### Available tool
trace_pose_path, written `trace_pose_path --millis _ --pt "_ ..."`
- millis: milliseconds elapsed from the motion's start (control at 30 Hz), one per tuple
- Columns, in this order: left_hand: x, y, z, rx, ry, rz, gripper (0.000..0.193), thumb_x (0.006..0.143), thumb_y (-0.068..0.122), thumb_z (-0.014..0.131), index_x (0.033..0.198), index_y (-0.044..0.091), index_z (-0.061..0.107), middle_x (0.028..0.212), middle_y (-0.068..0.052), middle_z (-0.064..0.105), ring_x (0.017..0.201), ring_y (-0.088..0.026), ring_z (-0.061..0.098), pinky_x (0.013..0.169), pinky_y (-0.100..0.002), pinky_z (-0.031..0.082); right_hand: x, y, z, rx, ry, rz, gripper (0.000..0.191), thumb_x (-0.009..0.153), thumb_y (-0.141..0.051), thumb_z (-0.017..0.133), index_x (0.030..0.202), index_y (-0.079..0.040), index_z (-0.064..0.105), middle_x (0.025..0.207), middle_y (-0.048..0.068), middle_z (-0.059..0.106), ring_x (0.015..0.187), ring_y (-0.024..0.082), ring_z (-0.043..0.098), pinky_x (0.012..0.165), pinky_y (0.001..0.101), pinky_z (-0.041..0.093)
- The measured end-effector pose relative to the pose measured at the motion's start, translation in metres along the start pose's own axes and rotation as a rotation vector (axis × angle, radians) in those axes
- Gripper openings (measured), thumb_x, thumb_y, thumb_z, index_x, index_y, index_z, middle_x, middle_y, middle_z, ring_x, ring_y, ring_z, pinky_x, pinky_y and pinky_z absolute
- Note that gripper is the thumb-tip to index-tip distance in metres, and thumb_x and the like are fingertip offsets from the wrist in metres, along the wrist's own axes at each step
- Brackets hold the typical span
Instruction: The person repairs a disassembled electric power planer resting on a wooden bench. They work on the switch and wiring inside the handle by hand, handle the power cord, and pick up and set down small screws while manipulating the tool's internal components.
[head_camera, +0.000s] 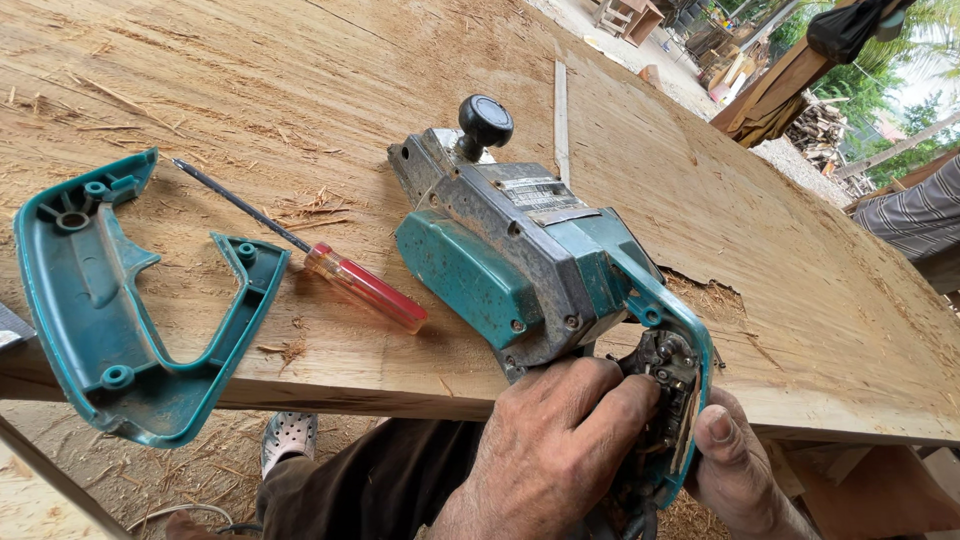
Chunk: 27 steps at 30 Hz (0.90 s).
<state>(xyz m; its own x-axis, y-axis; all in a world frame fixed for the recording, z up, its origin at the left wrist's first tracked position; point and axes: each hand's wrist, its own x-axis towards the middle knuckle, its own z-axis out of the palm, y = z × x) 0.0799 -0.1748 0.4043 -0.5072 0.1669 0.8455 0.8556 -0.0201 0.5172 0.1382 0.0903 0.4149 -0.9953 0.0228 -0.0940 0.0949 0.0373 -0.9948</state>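
Observation:
A teal and grey electric planer (520, 260) lies on a wide wooden board (300, 90), its black knob pointing up. Its handle hangs past the board's near edge with one cover half off, so the switch and wiring (668, 362) show. My left hand (560, 440) is pressed onto that open handle, fingers over the wiring. My right hand (735, 465) clasps the handle's teal shell from the right side, thumb up. The removed teal handle cover (110, 310) lies on the board at the left. A screwdriver with a red clear handle (365, 288) rests between cover and planer.
Wood shavings litter the board and the ground below. A thin wooden strip (561, 120) lies behind the planer. A chipped hole (705, 295) breaks the board near the planer's right. My dark trousers and a grey shoe (288, 435) show under the edge. Stacked timber (815, 130) stands far right.

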Motion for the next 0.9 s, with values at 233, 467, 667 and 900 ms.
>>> trace_pose_path --millis 233,467,667,900 --pt "0.0 -0.005 0.014 -0.084 0.115 -0.06 0.026 0.094 0.009 0.079 0.114 0.008 0.064 0.1 -0.007 0.064 0.089 -0.026 0.069 0.074 -0.039 0.057 0.002 0.001 -0.003 -0.03 0.016 -0.012 0.093 0.082 -0.065 0.073 0.133 0.011 0.054 0.107 0.019 0.069 0.098 0.027 0.069 0.078 0.0425 0.059" --pt "0.0 -0.004 0.016 -0.105 0.136 -0.076 0.026 0.091 0.007 0.08 0.113 0.007 0.064 0.101 -0.008 0.067 0.091 -0.026 0.071 0.075 -0.039 0.058 0.003 -0.012 0.018 -0.112 0.009 -0.107 0.076 0.085 -0.051 0.071 0.13 0.008 0.057 0.1 0.017 0.07 0.091 0.024 0.071 0.074 0.0411 0.062" --pt "0.0 -0.003 0.014 -0.115 0.12 -0.072 0.027 0.09 0.004 0.079 0.113 0.006 0.065 0.102 -0.009 0.067 0.092 -0.027 0.071 0.076 -0.039 0.058 -0.004 -0.038 0.044 -0.605 0.134 -0.364 0.054 0.089 -0.037 0.06 0.126 0.003 0.062 0.086 0.011 0.065 0.079 0.016 0.061 0.064 0.0325 0.058" --pt "-0.001 0.0 0.017 -0.096 0.126 -0.108 0.024 0.089 0.002 0.077 0.109 0.005 0.064 0.101 -0.01 0.067 0.088 -0.027 0.072 0.073 -0.038 0.059 -0.01 -0.053 0.066 -0.789 0.279 -0.359 0.044 0.085 -0.019 0.062 0.122 0.005 0.063 0.082 0.008 0.068 0.076 0.01 0.058 0.064 0.0292 0.051"
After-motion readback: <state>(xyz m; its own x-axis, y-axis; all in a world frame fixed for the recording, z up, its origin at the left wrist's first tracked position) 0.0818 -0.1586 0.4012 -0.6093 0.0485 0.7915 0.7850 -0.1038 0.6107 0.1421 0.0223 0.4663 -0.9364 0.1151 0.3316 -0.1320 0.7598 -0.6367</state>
